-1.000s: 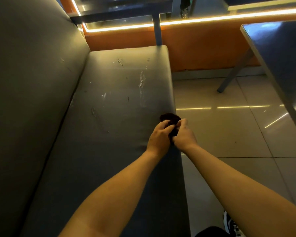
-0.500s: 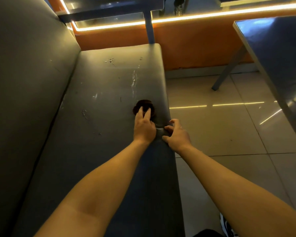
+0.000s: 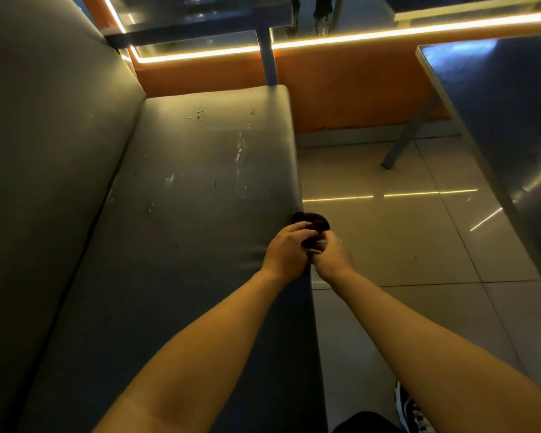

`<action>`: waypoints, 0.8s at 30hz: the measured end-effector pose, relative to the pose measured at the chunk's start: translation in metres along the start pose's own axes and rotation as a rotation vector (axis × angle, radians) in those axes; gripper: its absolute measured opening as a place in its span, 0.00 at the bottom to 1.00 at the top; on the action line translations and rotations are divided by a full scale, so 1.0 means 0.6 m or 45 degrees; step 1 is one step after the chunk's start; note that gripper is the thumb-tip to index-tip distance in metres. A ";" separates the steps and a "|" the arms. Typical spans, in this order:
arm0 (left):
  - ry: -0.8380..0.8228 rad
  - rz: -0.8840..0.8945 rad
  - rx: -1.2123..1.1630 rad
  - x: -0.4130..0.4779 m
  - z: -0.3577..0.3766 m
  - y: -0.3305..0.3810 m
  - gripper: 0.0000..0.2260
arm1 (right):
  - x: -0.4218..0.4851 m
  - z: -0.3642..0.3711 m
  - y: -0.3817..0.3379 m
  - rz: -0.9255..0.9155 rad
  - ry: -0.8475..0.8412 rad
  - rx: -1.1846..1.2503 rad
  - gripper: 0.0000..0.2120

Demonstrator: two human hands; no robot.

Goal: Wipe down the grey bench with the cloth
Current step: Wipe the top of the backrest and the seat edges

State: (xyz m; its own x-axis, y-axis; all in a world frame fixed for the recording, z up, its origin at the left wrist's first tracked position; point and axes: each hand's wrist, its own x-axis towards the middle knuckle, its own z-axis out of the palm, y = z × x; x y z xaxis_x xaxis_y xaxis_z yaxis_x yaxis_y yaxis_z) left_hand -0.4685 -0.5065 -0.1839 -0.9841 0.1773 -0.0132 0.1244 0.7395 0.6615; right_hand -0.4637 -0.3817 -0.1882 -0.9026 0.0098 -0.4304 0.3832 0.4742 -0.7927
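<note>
The grey bench (image 3: 200,195) runs from the near left to the orange wall, its seat marked with pale smears and droplets. A small dark cloth (image 3: 316,221) is bunched at the seat's right edge. My left hand (image 3: 286,253) grips the cloth from the bench side with curled fingers. My right hand (image 3: 333,256) meets it from the floor side, fingers curled against the cloth and something small and pale between the hands. Most of the cloth is hidden by both hands.
The padded grey backrest (image 3: 44,151) rises on the left. A metal table (image 3: 506,126) with a slanted leg stands at the right over the tiled floor (image 3: 403,239). An orange wall (image 3: 341,89) with a light strip closes the far end. My shoe (image 3: 414,414) shows at the bottom.
Half a second ago my left hand pressed the cloth flat on the seat with my right hand apart. Both hands have come together at the seat's right edge, bunching the cloth.
</note>
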 end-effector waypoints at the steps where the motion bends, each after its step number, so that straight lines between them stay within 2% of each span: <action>1: -0.019 0.008 -0.041 -0.004 -0.005 0.004 0.17 | -0.009 -0.001 0.013 0.040 -0.023 -0.047 0.17; 3: 0.004 -0.076 -0.216 -0.015 -0.016 0.017 0.18 | -0.035 0.002 0.035 0.123 -0.048 -0.085 0.18; 4: 0.036 -0.169 -0.339 -0.023 -0.021 0.023 0.18 | -0.049 0.007 0.038 0.105 0.017 -0.085 0.20; 6: 0.115 -0.339 -0.593 -0.041 -0.032 0.030 0.16 | -0.069 0.017 0.017 -0.097 0.258 -0.047 0.24; 8: 0.225 -0.447 -0.768 -0.056 -0.043 0.028 0.15 | -0.070 0.031 -0.029 -0.325 0.347 0.014 0.24; 12: 0.394 -0.677 -1.130 -0.093 -0.084 0.014 0.11 | -0.071 0.072 -0.102 -0.366 0.041 0.036 0.23; 15: 0.416 -0.669 -1.232 -0.121 -0.136 0.006 0.13 | -0.085 0.095 -0.125 -0.344 -0.192 0.080 0.25; 18: 0.376 -0.577 -1.023 -0.152 -0.177 -0.035 0.12 | -0.095 0.129 -0.147 -0.420 -0.261 0.027 0.24; 20: 0.344 -0.482 -0.664 -0.181 -0.199 -0.081 0.11 | -0.101 0.158 -0.160 -0.476 -0.272 -0.072 0.22; 21: 0.354 -0.457 -0.478 -0.196 -0.208 -0.106 0.14 | -0.102 0.172 -0.166 -0.497 -0.246 -0.122 0.22; 22: 0.394 -0.470 -0.314 -0.207 -0.218 -0.135 0.18 | -0.098 0.185 -0.170 -0.498 -0.184 -0.167 0.22; 24: 0.482 -0.648 0.035 -0.226 -0.242 -0.190 0.23 | -0.084 0.203 -0.176 -0.463 -0.037 -0.214 0.23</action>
State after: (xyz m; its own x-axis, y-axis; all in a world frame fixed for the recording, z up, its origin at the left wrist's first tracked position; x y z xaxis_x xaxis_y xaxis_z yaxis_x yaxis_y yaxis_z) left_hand -0.3677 -0.7095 -0.1486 -0.8970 -0.4390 -0.0512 -0.3724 0.6883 0.6226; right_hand -0.4348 -0.5394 -0.1356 -0.9666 -0.2087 -0.1489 0.0004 0.5795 -0.8150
